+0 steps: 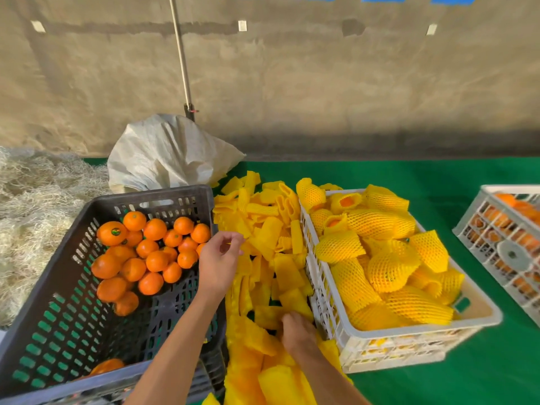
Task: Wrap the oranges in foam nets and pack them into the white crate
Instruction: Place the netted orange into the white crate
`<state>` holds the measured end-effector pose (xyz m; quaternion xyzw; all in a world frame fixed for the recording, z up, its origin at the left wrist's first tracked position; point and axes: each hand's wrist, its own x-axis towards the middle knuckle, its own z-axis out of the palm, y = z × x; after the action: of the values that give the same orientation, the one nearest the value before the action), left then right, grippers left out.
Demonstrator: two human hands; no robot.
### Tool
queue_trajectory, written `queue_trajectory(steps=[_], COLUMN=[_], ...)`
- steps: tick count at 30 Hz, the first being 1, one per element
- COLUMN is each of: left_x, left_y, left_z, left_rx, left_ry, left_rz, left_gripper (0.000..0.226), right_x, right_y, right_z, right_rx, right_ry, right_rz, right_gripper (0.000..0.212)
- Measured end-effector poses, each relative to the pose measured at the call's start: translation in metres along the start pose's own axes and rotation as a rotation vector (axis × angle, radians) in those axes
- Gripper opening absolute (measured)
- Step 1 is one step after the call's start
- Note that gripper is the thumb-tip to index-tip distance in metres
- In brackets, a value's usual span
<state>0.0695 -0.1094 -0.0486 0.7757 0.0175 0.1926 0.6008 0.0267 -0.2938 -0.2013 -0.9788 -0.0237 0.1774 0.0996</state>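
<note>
Head view: dark crate (58, 287) at lower left holds loose oranges (152, 247) piled at its far end, one more near its front edge. White crate (409, 337) right of centre is packed with oranges wrapped in yellow foam nets (388, 270). Flat pile of foam nets (263, 249) lies between the two crates on green cloth (438, 384). Left hand (217, 266) hovers over the dark crate's right edge, fingers loosely curled, holding nothing visible. Right hand (296, 334) rests on the net pile beside the white crate; grip cannot be told. Second white crate (479, 217) with oranges at right edge. White sack (166, 153) behind.
</note>
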Motion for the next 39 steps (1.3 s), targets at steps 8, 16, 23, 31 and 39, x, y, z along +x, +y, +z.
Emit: queue_trajectory(steps=[8, 16, 23, 31, 39], left_x=[-0.009, -0.011, -0.021, -0.008, 0.014], left_y=[0.003, 0.032, 0.035, 0.019, 0.0], left_z=[0.0, 0.003, -0.022, -0.067, -0.11], left_rx=[0.078, -0.099, 0.094, -0.4, -0.782], left_ry=[-0.053, -0.11, -0.099, 0.144, -0.234], left_rz=[0.043, -0.122, 0.077, -0.418, -0.897], left_gripper=[0.016, 0.039, 0.025, 0.014, 0.038], right_x=[-0.002, -0.022, -0.035, -0.02, -0.009], right_y=[-0.026, -0.068, -0.093, -0.145, -0.16], right_z=[-0.036, -0.122, -0.15, -0.168, -0.165], right_rx=[0.338, 0.718, 1.14, 1.49, 1.976], right_ry=[0.468, 0.757, 0.467, 0.218, -0.35], right_rz=[0.009, -0.392, -0.333, -0.217, 0.096], right_gripper=[0.026, 0.022, 0.044, 0.019, 0.035])
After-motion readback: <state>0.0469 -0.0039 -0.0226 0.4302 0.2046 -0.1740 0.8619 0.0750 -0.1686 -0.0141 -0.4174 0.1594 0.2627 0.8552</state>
